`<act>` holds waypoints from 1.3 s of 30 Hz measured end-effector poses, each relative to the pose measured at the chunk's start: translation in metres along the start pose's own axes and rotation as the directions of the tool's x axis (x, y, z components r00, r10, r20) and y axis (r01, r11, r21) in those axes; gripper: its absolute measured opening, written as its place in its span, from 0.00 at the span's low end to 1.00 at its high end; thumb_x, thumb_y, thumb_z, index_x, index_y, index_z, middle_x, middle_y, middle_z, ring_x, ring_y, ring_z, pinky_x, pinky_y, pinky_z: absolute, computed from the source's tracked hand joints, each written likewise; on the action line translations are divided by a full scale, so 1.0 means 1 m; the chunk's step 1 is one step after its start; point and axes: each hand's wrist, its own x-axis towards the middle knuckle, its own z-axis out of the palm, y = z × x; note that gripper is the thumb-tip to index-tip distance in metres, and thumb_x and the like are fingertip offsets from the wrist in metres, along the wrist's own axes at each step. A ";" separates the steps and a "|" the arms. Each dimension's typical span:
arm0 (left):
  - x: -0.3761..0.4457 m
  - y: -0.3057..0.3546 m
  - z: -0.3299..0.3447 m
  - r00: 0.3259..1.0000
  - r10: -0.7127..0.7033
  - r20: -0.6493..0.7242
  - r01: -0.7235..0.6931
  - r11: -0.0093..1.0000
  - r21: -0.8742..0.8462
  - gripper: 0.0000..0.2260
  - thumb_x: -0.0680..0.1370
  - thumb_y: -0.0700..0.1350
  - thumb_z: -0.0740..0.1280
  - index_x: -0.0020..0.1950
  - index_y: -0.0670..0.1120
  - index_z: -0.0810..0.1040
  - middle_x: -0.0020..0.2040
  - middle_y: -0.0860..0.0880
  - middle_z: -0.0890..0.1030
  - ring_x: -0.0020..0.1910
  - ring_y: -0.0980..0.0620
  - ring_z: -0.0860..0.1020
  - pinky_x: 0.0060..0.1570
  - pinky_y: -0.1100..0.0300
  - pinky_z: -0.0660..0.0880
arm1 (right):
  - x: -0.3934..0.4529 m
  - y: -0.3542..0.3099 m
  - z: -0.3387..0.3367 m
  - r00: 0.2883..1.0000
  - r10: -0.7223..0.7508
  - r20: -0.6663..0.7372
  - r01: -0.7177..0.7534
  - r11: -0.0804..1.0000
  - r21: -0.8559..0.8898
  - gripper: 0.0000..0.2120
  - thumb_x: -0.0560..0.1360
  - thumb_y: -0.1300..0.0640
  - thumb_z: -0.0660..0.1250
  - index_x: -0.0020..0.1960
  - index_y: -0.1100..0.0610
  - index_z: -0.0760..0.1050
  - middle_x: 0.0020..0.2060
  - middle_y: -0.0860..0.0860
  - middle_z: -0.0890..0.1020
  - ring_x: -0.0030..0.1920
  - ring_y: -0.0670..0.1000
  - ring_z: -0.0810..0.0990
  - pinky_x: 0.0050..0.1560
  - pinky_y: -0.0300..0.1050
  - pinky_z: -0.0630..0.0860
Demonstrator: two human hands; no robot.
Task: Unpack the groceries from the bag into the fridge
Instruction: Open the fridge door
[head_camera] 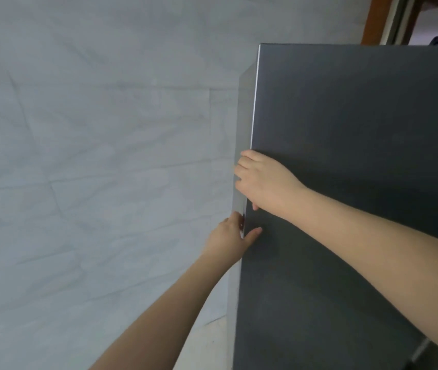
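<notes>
A tall dark grey fridge fills the right half of the head view, its door closed. My right hand lies over the door's left edge, fingers curled around it. Just below, my left hand grips the same edge, thumb on the door's front and fingers behind the edge. No bag and no groceries are in view.
A pale grey marbled wall covers the left half, close beside the fridge. A strip of light floor shows at the bottom. A brown wooden door frame stands behind the fridge at the top right.
</notes>
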 end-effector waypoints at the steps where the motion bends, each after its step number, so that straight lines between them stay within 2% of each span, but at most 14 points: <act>1: 0.002 0.002 0.002 1.000 -0.004 -0.005 0.004 1.000 0.016 0.19 0.78 0.61 0.64 0.52 0.46 0.67 0.50 0.46 0.79 0.50 0.43 0.79 0.43 0.52 0.73 | 0.000 0.001 -0.001 1.000 -0.006 -0.013 0.006 1.000 0.005 0.10 0.69 0.52 0.70 0.47 0.57 0.82 0.47 0.52 0.79 0.52 0.56 0.75 0.66 0.50 0.65; 3: 0.003 0.004 0.005 1.000 -0.020 -0.014 0.020 0.998 0.051 0.19 0.78 0.61 0.64 0.48 0.46 0.64 0.44 0.45 0.76 0.46 0.40 0.78 0.38 0.52 0.70 | -0.002 0.001 -0.002 1.000 0.014 -0.025 -0.014 1.000 0.020 0.10 0.68 0.52 0.71 0.45 0.56 0.82 0.44 0.50 0.79 0.50 0.55 0.75 0.63 0.48 0.67; 9: -0.001 0.007 0.008 0.996 -0.059 -0.067 0.064 0.995 0.079 0.19 0.78 0.61 0.63 0.47 0.46 0.64 0.43 0.46 0.77 0.43 0.41 0.77 0.37 0.52 0.69 | -0.004 -0.001 -0.004 1.000 0.027 0.001 -0.027 0.999 -0.022 0.10 0.73 0.60 0.64 0.52 0.61 0.79 0.49 0.54 0.78 0.55 0.57 0.73 0.66 0.50 0.62; 11: -0.003 0.008 0.007 0.996 -0.058 -0.071 0.064 0.994 0.087 0.18 0.79 0.60 0.63 0.47 0.46 0.63 0.41 0.47 0.76 0.42 0.42 0.76 0.36 0.52 0.67 | -0.002 -0.005 -0.012 0.996 0.060 0.072 -0.053 0.995 -0.087 0.06 0.67 0.57 0.69 0.43 0.56 0.82 0.41 0.50 0.80 0.47 0.53 0.77 0.60 0.48 0.64; 13: -0.004 0.010 0.006 0.996 -0.056 -0.076 0.062 0.995 0.081 0.17 0.79 0.58 0.63 0.47 0.46 0.63 0.40 0.48 0.75 0.41 0.43 0.75 0.34 0.53 0.64 | 0.003 -0.007 -0.011 0.988 0.107 0.114 -0.101 0.994 -0.052 0.03 0.57 0.56 0.74 0.29 0.51 0.80 0.29 0.46 0.77 0.35 0.50 0.76 0.51 0.44 0.65; 15: -0.007 0.013 0.004 0.995 -0.064 -0.075 0.070 0.995 0.075 0.17 0.79 0.58 0.63 0.47 0.46 0.64 0.40 0.48 0.75 0.41 0.43 0.74 0.33 0.53 0.63 | 0.006 -0.010 0.003 0.991 0.091 0.093 -0.089 0.996 -0.031 0.04 0.55 0.55 0.74 0.26 0.50 0.79 0.26 0.45 0.76 0.33 0.49 0.75 0.48 0.43 0.65; 18: -0.010 0.013 0.003 0.997 -0.058 -0.050 0.062 0.996 0.069 0.17 0.79 0.59 0.63 0.49 0.46 0.65 0.42 0.46 0.77 0.42 0.42 0.76 0.35 0.53 0.66 | -0.003 -0.018 -0.021 0.995 0.092 0.021 -0.090 0.990 -0.107 0.02 0.64 0.56 0.71 0.36 0.51 0.83 0.36 0.47 0.79 0.42 0.50 0.77 0.56 0.45 0.63; 20: -0.016 0.011 0.002 0.999 -0.027 -0.040 0.030 0.997 0.075 0.17 0.79 0.60 0.63 0.51 0.46 0.66 0.44 0.46 0.79 0.44 0.42 0.77 0.36 0.53 0.67 | -0.009 -0.023 -0.023 0.996 0.088 0.024 -0.087 0.995 -0.058 0.10 0.72 0.61 0.63 0.48 0.55 0.81 0.46 0.50 0.79 0.51 0.53 0.75 0.63 0.47 0.64; 25: -0.042 0.011 0.002 0.997 0.056 -0.044 -0.052 0.995 0.080 0.17 0.79 0.59 0.63 0.49 0.47 0.64 0.45 0.45 0.79 0.44 0.41 0.78 0.36 0.53 0.66 | -0.029 -0.034 -0.040 0.985 0.173 -0.026 -0.174 0.984 -0.032 0.04 0.63 0.64 0.71 0.34 0.56 0.80 0.35 0.50 0.77 0.41 0.54 0.76 0.57 0.47 0.72; 28: -0.059 0.015 0.001 0.996 0.082 -0.036 -0.081 0.996 0.043 0.17 0.79 0.59 0.64 0.53 0.46 0.67 0.46 0.45 0.80 0.45 0.40 0.79 0.37 0.53 0.70 | -0.044 -0.043 -0.055 0.984 0.180 -0.003 -0.180 0.983 -0.043 0.11 0.72 0.68 0.61 0.48 0.60 0.80 0.48 0.54 0.77 0.53 0.57 0.74 0.68 0.50 0.61; 30: -0.073 0.019 -0.001 0.994 0.100 -0.031 -0.099 0.995 0.032 0.16 0.79 0.59 0.64 0.52 0.47 0.67 0.43 0.46 0.78 0.43 0.41 0.79 0.37 0.53 0.71 | -0.054 -0.047 -0.066 0.979 0.200 0.030 -0.199 0.979 -0.054 0.14 0.74 0.69 0.59 0.56 0.61 0.77 0.54 0.55 0.75 0.59 0.58 0.70 0.70 0.51 0.56; 34: -0.107 0.028 -0.002 0.988 0.154 -0.021 -0.153 0.988 0.017 0.15 0.79 0.59 0.63 0.49 0.48 0.65 0.40 0.50 0.74 0.38 0.44 0.76 0.35 0.54 0.71 | -0.082 -0.058 -0.092 0.961 0.252 0.113 -0.250 0.968 -0.029 0.15 0.73 0.66 0.64 0.59 0.59 0.76 0.57 0.54 0.75 0.61 0.56 0.69 0.70 0.50 0.57; 37: -0.136 0.038 0.001 0.975 0.222 -0.010 -0.222 0.975 -0.007 0.14 0.80 0.58 0.62 0.52 0.49 0.67 0.44 0.49 0.78 0.42 0.45 0.79 0.38 0.52 0.77 | -0.111 -0.070 -0.108 0.938 0.308 0.158 -0.305 0.951 -0.042 0.20 0.72 0.61 0.71 0.63 0.58 0.75 0.63 0.54 0.74 0.65 0.57 0.69 0.72 0.52 0.57; 39: -0.154 0.045 0.003 0.959 0.282 0.008 -0.282 0.959 -0.018 0.14 0.80 0.58 0.62 0.56 0.49 0.68 0.47 0.48 0.80 0.43 0.46 0.80 0.40 0.53 0.78 | -0.133 -0.077 -0.118 0.929 0.337 0.150 -0.334 0.941 -0.047 0.21 0.69 0.60 0.74 0.61 0.58 0.77 0.62 0.55 0.76 0.64 0.57 0.70 0.73 0.53 0.57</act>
